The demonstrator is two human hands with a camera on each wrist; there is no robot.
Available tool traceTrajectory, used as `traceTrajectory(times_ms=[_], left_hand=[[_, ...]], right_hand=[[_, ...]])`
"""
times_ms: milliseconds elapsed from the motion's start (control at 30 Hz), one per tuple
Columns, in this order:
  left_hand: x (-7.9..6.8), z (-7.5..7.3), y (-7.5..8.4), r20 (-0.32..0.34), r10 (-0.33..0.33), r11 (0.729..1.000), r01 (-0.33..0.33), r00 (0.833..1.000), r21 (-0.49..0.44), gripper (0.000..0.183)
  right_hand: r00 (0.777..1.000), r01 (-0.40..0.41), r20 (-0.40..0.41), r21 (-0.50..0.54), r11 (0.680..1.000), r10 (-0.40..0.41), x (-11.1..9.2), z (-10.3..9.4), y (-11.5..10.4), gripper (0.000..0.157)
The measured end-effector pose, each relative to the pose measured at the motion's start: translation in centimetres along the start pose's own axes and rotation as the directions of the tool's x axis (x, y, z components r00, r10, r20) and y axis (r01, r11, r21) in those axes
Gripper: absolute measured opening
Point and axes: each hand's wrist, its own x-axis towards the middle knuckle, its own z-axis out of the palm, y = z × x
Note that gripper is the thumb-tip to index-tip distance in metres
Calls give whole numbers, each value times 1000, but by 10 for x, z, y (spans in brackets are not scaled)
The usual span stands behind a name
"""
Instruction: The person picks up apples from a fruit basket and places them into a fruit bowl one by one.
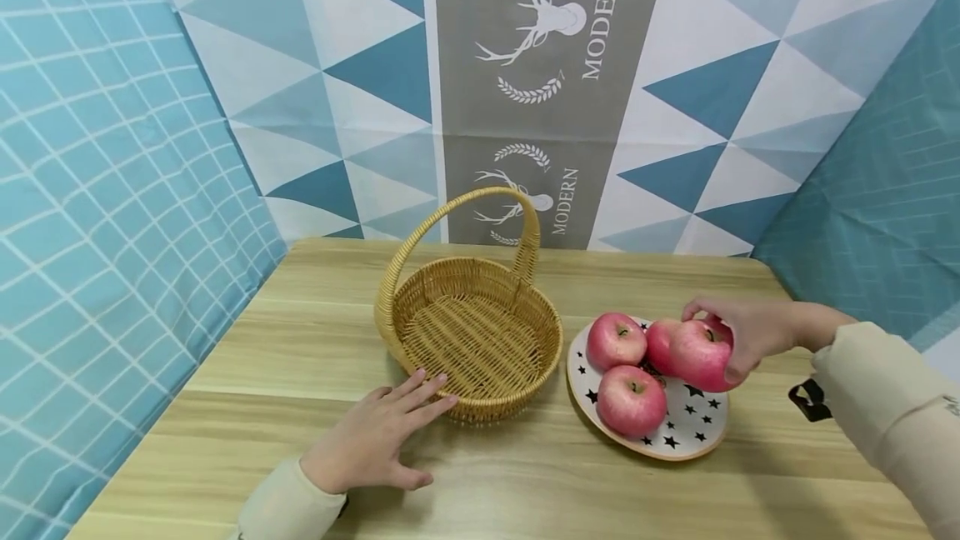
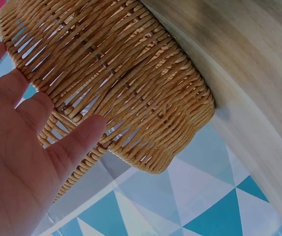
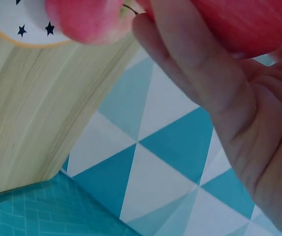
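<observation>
A woven basket (image 1: 480,340) with a tall arched handle stands mid-table. My left hand (image 1: 378,432) rests its spread fingertips on the basket's near rim; in the left wrist view, fingers (image 2: 20,88) lie against the wicker side (image 2: 116,83). Over the right part of a star-patterned plate (image 1: 693,423), my right hand (image 1: 757,332) grips a pink-red apple (image 1: 701,354). That apple also shows in the right wrist view, with curled fingers (image 3: 200,64) around it. On the plate are three more apples, one at the back (image 1: 617,341), one in front (image 1: 632,401) and one partly hidden (image 1: 662,344).
The wooden table (image 1: 285,365) ends at a patterned cloth backdrop (image 1: 390,82). Blue tiled-print cloth (image 1: 112,165) hangs along the left, and teal cloth (image 1: 877,182) along the right. A black strap (image 1: 810,401) hangs by the right sleeve.
</observation>
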Motion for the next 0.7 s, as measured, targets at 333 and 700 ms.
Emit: traceTrajectory(times_ms=[333,700], left_hand=[[0,-2,2,40,-24,1000,24,999,7,84],[2,-2,4,36,-35,999,35,999,8,85]], right_hand=[[1000,19,-3,87,996,-18,-11,6,29,77],[959,241,-145,-24,970,-242,-12,32,63,71]])
